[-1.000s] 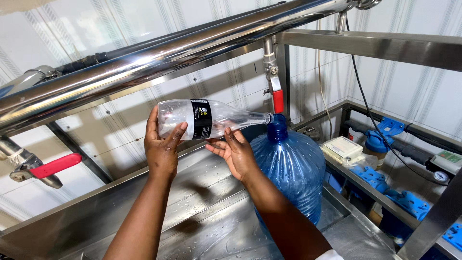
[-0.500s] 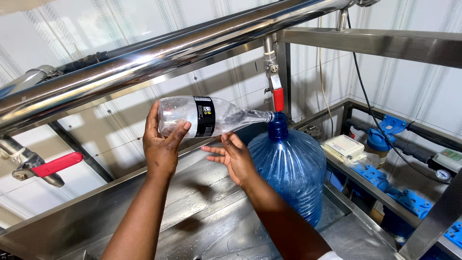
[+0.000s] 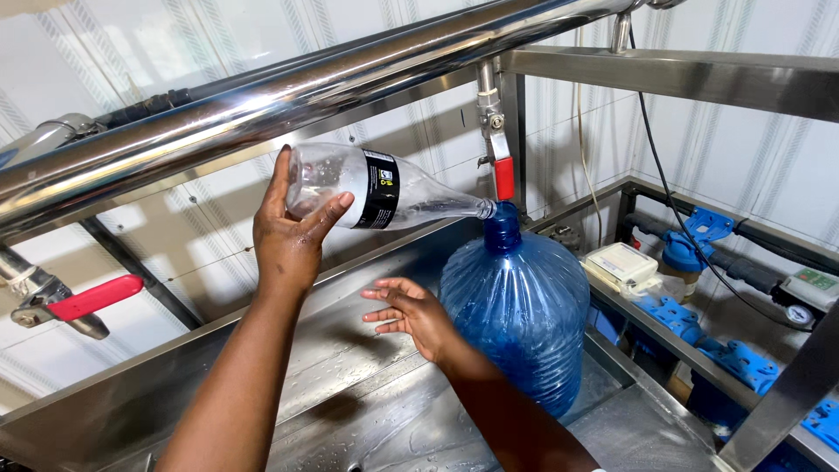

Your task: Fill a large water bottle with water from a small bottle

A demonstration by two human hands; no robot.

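Observation:
My left hand (image 3: pixel 293 236) grips the base of a clear plastic bottle (image 3: pixel 384 192) with a black label. The bottle is tipped nearly flat, its mouth resting at the neck of a large blue water jug (image 3: pixel 520 310). The jug stands upright on the steel trough. My right hand (image 3: pixel 411 315) hovers open, fingers spread, just left of the jug and below the bottle, touching neither. A tap with a red handle (image 3: pixel 504 177) hangs right above the jug's neck.
A thick steel pipe (image 3: pixel 262 96) runs overhead across the view. Another valve with a red lever (image 3: pixel 87 299) sticks out at the left. The wet steel trough (image 3: pixel 350 385) lies below. Blue filter housings (image 3: pixel 699 232) and a white box (image 3: pixel 622 265) sit at the right.
My right hand has let go of the bottle's neck and dropped down and left, away from it. My left hand still holds the tilted bottle at the jug's mouth.

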